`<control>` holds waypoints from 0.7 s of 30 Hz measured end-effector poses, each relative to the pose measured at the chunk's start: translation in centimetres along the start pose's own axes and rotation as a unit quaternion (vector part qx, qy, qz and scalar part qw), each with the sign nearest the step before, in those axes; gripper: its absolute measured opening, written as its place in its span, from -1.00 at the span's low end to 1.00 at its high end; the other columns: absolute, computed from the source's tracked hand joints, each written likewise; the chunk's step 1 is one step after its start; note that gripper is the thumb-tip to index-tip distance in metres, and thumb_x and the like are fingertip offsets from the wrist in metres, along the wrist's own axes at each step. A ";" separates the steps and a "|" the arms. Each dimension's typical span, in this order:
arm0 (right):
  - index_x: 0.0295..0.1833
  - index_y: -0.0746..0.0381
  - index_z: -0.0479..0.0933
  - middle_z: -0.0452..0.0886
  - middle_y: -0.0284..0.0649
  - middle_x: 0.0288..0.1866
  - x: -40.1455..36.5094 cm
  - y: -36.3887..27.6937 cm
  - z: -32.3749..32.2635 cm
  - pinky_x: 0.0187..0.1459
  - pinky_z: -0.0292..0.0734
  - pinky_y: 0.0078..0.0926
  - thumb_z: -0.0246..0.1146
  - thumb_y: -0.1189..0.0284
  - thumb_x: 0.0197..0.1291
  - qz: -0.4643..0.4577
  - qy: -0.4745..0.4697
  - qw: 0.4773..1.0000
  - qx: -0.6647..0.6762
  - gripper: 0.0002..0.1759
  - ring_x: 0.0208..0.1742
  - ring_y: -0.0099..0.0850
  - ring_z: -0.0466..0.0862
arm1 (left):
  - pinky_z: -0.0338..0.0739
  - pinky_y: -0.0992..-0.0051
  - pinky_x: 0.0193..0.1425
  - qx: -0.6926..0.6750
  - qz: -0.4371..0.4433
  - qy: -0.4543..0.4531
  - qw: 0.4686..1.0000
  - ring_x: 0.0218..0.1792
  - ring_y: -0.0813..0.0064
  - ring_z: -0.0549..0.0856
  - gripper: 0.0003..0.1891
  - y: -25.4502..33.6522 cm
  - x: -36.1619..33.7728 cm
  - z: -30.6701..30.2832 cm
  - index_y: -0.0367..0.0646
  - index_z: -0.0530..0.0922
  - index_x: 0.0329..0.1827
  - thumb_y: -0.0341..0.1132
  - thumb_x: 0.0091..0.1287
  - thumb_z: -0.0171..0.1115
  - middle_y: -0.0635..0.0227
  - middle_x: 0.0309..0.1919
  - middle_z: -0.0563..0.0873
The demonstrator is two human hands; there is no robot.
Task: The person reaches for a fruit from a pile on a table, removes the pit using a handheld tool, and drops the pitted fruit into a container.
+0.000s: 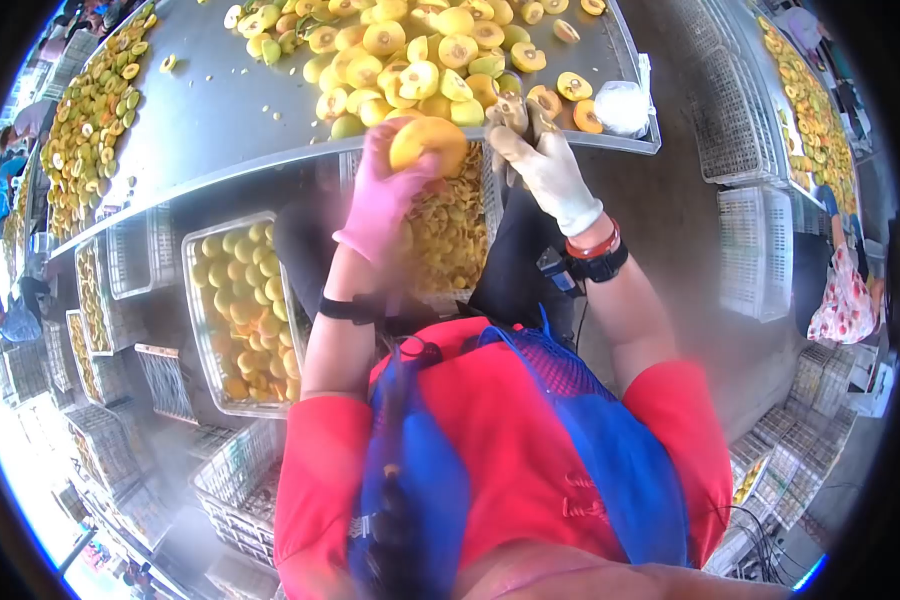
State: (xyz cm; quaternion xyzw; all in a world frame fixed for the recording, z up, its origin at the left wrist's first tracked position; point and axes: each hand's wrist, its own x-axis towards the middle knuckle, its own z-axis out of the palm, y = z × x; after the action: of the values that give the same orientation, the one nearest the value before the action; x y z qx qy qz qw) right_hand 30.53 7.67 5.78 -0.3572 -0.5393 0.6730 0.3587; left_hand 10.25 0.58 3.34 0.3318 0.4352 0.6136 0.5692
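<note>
My left hand (385,190), in a pink glove, holds a round yellow-orange fruit (428,146) just over the front edge of the metal table (230,120). My right hand (545,160), in a whitish glove with dirty fingertips, is to the right of the fruit, apart from it, with its fingers bent together at the table edge. Whether something small is between those fingers I cannot make out. Behind both hands lies a heap of halved yellow fruit (410,60). Under the hands, between my knees, stands a crate of peelings or fruit scraps (450,235).
A white crate of whole fruit (245,310) stands at the left. A clear plastic-wrapped bundle (622,108) sits at the table's right corner. Stacked crates (755,240) stand to the right. Other people are at the far left and right, one near a patterned bag (842,300).
</note>
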 end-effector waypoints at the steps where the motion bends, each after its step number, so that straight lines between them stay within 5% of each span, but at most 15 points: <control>1: 0.20 0.29 0.41 0.56 -0.38 -0.16 -0.8 0.5 0.3 -0.28 0.52 -0.64 0.25 0.47 0.41 -0.006 -0.018 1.000 0.005 -0.68 -0.37 -0.62 0.58 | 0.77 0.31 -0.10 -0.007 0.004 0.027 1.000 0.05 0.34 0.67 -0.43 0.2 -0.3 -0.2 -0.13 0.33 0.27 -0.39 0.26 0.44 0.26 0.10 0.57; 5: 0.17 0.27 0.42 0.51 -0.42 -0.29 -3.7 2.1 3.4 -0.39 0.49 -0.65 0.21 0.50 0.41 0.050 -0.056 0.997 -0.020 -0.73 -0.44 -0.67 0.53 | 0.76 0.29 -0.06 -0.018 0.031 0.078 0.996 0.07 0.30 0.67 -0.45 0.3 -1.5 -1.0 -0.12 0.33 0.30 -0.40 0.29 0.39 0.23 0.11 0.56; 7: 0.16 0.26 0.46 0.52 -0.43 -0.29 -4.6 2.5 4.6 -0.38 0.51 -0.64 0.24 0.52 0.37 0.021 -0.058 0.983 -0.173 -0.72 -0.42 -0.70 0.53 | 0.75 0.28 -0.01 -0.046 0.043 0.075 0.995 0.10 0.30 0.66 -0.42 0.5 -2.3 -0.7 -0.10 0.31 0.37 -0.40 0.32 0.36 0.24 0.13 0.56; 8: 0.16 0.25 0.48 0.53 -0.45 -0.29 -4.7 4.0 4.9 -0.38 0.49 -0.62 0.29 0.50 0.34 -0.018 -0.054 0.991 -0.124 -0.69 -0.40 -0.72 0.50 | 0.74 0.27 0.02 -0.067 0.053 0.063 0.994 0.11 0.30 0.65 -0.40 0.8 -2.7 -0.4 -0.08 0.30 0.41 -0.40 0.33 0.34 0.24 0.15 0.56; 14: -0.06 0.32 0.43 0.60 -0.05 -0.38 -5.3 3.7 6.5 -0.33 0.52 -0.37 0.30 0.49 0.29 -0.081 -0.024 0.973 -0.213 -0.78 -0.44 -0.29 0.59 | 0.65 0.33 0.12 -0.093 0.071 0.050 0.992 0.16 0.33 0.64 -0.47 0.5 -3.6 -0.4 0.02 0.29 0.47 -0.08 0.51 0.18 0.24 0.25 0.55; 21: -0.03 0.32 0.39 0.62 0.05 -0.38 -5.9 4.2 7.1 -0.30 0.55 -0.20 0.29 0.53 0.23 -0.186 0.001 0.940 -0.287 -0.73 -0.31 0.08 0.67 | 0.49 0.43 0.28 0.051 0.082 0.093 0.991 0.23 0.42 0.52 -0.51 -0.3 -4.7 0.0 -0.24 0.27 0.44 -0.20 0.55 0.07 0.21 0.26 0.47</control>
State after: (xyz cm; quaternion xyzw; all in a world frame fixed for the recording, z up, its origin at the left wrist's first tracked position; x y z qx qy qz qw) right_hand 26.86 -1.46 3.32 -0.3388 -0.7659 0.4110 0.3601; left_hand 11.01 -4.09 3.52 0.3363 0.4880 0.6638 0.4562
